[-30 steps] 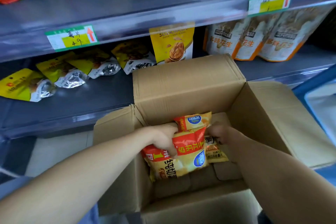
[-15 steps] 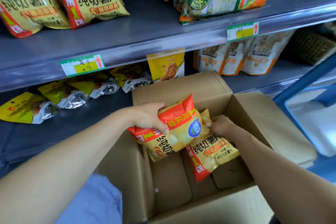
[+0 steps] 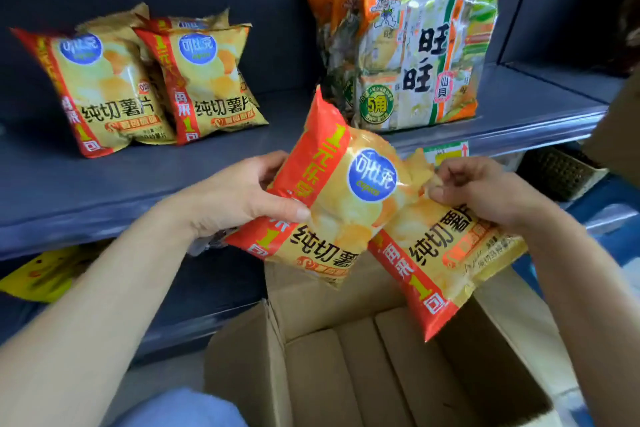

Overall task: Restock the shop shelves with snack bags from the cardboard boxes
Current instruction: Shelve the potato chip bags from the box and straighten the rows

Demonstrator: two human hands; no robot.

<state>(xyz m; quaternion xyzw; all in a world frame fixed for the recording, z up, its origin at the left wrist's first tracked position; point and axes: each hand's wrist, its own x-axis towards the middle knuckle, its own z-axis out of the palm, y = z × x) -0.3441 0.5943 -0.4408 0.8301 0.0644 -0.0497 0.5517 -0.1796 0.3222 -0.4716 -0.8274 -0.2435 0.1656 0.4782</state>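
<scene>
Both chip bags are up in the air above the open cardboard box [image 3: 346,374], one in each hand. The first chip bag [image 3: 339,211] hangs tilted over the box's back flap. The left hand [image 3: 239,198] holds it by its red edge in a narrow grip, with the thumb across the front of the red band and the fingers curled behind. The second chip bag [image 3: 446,253] hangs over the box's right side, partly tucked behind the first. The right hand [image 3: 485,191] pinches its crinkled top edge in a tight grip, fingertips bunched together.

The first bag shows a round blue badge reading 可比克, a red band with 1元乐享, and 纯切薯 in black below. The second bag reads 纯切薯片, with 再来1包 down its red stripe.

Behind and above the box runs a grey shelf [image 3: 104,191]. Up and to the left of the box, more chip bags [image 3: 104,90] of the same kind stand on it. Straight behind the box stand rice cracker packs [image 3: 415,55] marked 旺旺 and 仙贝, with a green seal reading 5角. A price tag [image 3: 446,151] on the shelf edge peeks out between the hands, its writing too blurred to read. A dark woven basket [image 3: 561,173] sits up to the right of the box. A blurred yellow packet [image 3: 41,274] lies far to its left on the lower shelf.
</scene>
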